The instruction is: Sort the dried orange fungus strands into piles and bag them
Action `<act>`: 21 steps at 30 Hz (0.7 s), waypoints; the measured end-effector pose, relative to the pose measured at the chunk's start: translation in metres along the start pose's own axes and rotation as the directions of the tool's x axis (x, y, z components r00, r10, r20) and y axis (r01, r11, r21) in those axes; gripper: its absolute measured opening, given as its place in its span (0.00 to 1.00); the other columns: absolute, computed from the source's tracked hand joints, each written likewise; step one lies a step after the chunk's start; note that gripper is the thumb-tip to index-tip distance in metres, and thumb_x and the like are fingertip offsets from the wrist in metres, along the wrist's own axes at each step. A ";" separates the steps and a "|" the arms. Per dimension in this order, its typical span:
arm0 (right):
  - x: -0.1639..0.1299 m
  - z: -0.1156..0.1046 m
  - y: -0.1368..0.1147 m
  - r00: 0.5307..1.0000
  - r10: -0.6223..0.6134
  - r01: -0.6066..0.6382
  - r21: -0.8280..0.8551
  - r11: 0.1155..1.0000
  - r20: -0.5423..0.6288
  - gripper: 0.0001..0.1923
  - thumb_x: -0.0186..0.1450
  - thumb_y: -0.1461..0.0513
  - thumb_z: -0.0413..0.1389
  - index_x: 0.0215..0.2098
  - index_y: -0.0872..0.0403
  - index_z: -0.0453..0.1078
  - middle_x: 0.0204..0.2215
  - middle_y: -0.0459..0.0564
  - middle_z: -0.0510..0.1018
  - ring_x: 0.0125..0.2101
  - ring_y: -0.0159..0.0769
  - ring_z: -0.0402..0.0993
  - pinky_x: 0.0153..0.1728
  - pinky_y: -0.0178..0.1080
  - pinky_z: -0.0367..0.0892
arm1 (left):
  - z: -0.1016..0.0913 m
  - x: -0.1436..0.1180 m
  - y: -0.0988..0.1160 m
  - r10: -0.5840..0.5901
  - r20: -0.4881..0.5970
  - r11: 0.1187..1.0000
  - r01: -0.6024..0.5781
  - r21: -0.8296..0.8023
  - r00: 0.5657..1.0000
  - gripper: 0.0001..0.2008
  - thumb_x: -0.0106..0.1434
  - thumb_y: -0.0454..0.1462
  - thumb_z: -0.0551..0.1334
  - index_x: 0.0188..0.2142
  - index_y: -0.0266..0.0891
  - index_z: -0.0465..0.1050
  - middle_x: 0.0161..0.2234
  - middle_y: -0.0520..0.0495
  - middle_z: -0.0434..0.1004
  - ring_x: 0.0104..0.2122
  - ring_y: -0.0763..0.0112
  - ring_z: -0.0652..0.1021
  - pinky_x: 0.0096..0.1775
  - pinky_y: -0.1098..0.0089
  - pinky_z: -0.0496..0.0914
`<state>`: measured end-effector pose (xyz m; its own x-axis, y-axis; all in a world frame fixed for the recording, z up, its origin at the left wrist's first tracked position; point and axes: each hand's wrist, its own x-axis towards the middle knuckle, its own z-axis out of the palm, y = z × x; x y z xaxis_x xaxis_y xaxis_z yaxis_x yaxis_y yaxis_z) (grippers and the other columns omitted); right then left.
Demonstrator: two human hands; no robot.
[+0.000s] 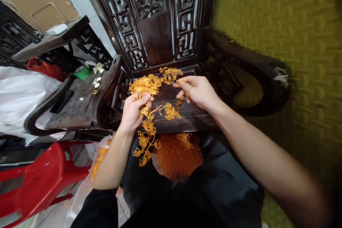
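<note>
Sprig of yellow-orange, thin, curly strands on a branching stem, 1 pc, hangs from the L hand over the front edge of a dark, glossy carved-wood chair seat. Long axis runs roughly up-down in view, loose end pointing down twd the wearer's lap; several frilly tufts along it. L hand: thumb & fingers clamped on its upper part. R hand: thumb & forefinger close tog. over the seat, can't tell if they pinch a bit. Btwn hands, 1 small frilly yellow-orange tuft on the seat; can't tell if joined to the sprig. Behind L hand, 1 big tangled yellow-orange heap, w/ 1 smaller yellow-orange clump adj. on its R. Below seat, btwn the knees, 1 stringy deep-orange mass. Chair back: 2 openwork fret panels flanking 1 central panel, carved at top, smooth below. L side: 1 red moulded-plastic chair, 1 green roll. R side: olive-yellow woven-look textured surface.
</note>
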<state>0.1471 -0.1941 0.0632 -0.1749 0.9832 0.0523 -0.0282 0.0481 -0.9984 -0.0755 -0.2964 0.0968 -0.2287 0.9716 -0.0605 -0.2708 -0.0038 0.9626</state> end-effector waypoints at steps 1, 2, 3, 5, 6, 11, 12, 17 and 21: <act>-0.004 0.003 0.000 0.998 -0.002 0.002 -0.005 1.000 0.067 0.12 0.68 0.56 0.59 0.41 0.58 0.74 0.36 0.57 0.81 0.19 0.28 0.69 0.16 0.34 0.56 | -0.001 0.001 -0.002 -0.021 0.013 1.000 0.021 0.015 1.000 0.14 0.50 0.38 0.78 0.31 0.35 0.78 0.27 0.50 0.79 0.21 0.80 0.74 0.23 0.78 0.65; -0.010 0.008 -0.002 0.992 -0.020 0.022 -0.011 1.000 0.121 0.13 0.67 0.57 0.60 0.44 0.58 0.75 0.37 0.55 0.81 0.19 0.27 0.68 0.17 0.34 0.57 | -0.001 0.002 -0.005 -0.037 0.029 0.999 0.036 0.039 0.999 0.14 0.51 0.39 0.78 0.32 0.35 0.78 0.28 0.48 0.80 0.21 0.80 0.74 0.23 0.78 0.64; -0.017 0.014 -0.004 0.986 -0.048 0.050 -0.010 0.999 0.162 0.13 0.68 0.57 0.59 0.46 0.58 0.75 0.35 0.53 0.80 0.19 0.26 0.66 0.18 0.34 0.57 | 0.000 0.002 -0.008 -0.049 0.045 0.997 0.046 0.067 0.998 0.14 0.53 0.40 0.77 0.32 0.34 0.79 0.29 0.47 0.81 0.21 0.80 0.73 0.22 0.78 0.64; -0.030 0.027 -0.009 0.970 -0.107 0.112 -0.007 0.994 0.218 0.16 0.71 0.54 0.55 0.48 0.56 0.76 0.28 0.47 0.77 0.19 0.26 0.62 0.21 0.35 0.58 | 0.002 0.003 -0.014 -0.061 0.071 0.990 0.051 0.130 0.996 0.14 0.54 0.42 0.76 0.31 0.33 0.79 0.28 0.47 0.80 0.20 0.81 0.71 0.22 0.77 0.62; -0.035 0.032 -0.011 0.962 -0.135 0.144 -0.022 0.989 0.239 0.17 0.71 0.52 0.55 0.47 0.56 0.76 0.26 0.46 0.75 0.21 0.27 0.62 0.23 0.35 0.59 | 0.004 0.003 -0.017 -0.061 0.082 0.986 0.048 0.159 0.995 0.15 0.55 0.43 0.76 0.31 0.33 0.80 0.27 0.47 0.79 0.20 0.81 0.71 0.22 0.77 0.62; -0.027 0.031 -0.016 0.949 -0.265 0.293 -0.163 0.942 0.170 0.20 0.67 0.46 0.61 0.31 0.54 0.72 0.25 0.46 0.73 0.26 0.31 0.66 0.28 0.37 0.60 | 0.008 0.002 -0.022 -0.019 0.080 0.977 0.001 0.212 0.997 0.17 0.54 0.45 0.76 0.30 0.34 0.77 0.23 0.50 0.76 0.19 0.80 0.70 0.21 0.76 0.62; -0.020 0.025 -0.016 0.958 -0.276 0.283 -0.134 0.950 0.073 0.22 0.68 0.44 0.59 0.30 0.53 0.69 0.23 0.45 0.70 0.24 0.31 0.64 0.26 0.37 0.58 | 0.007 0.002 -0.021 -0.027 0.056 0.980 0.015 0.201 0.998 0.17 0.52 0.44 0.77 0.29 0.35 0.76 0.22 0.50 0.77 0.18 0.80 0.70 0.21 0.76 0.61; 0.007 -0.005 -0.017 0.974 -0.116 0.142 0.123 0.982 -0.197 0.19 0.71 0.45 0.53 0.31 0.49 0.58 0.23 0.44 0.69 0.16 0.27 0.56 0.17 0.34 0.46 | 0.000 -0.002 -0.018 -0.114 0.027 0.977 0.108 0.185 0.993 0.15 0.49 0.40 0.77 0.25 0.34 0.75 0.21 0.49 0.76 0.16 0.80 0.69 0.19 0.76 0.59; -0.008 0.006 -0.017 0.989 0.105 -0.119 0.146 0.982 0.101 0.14 0.64 0.58 0.59 0.30 0.49 0.56 0.25 0.48 0.75 0.15 0.25 0.56 0.15 0.35 0.43 | 0.000 -0.005 -0.017 -0.152 0.138 0.957 0.112 0.266 0.979 0.15 0.51 0.42 0.77 0.26 0.34 0.77 0.22 0.48 0.78 0.17 0.80 0.70 0.21 0.75 0.61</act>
<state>0.1429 -0.2039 0.0804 -0.2754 0.9600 -0.0514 -0.1503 -0.0958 -0.9840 -0.0695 -0.3012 0.0812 -0.0538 0.9840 -0.1697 -0.0360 0.1679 0.9851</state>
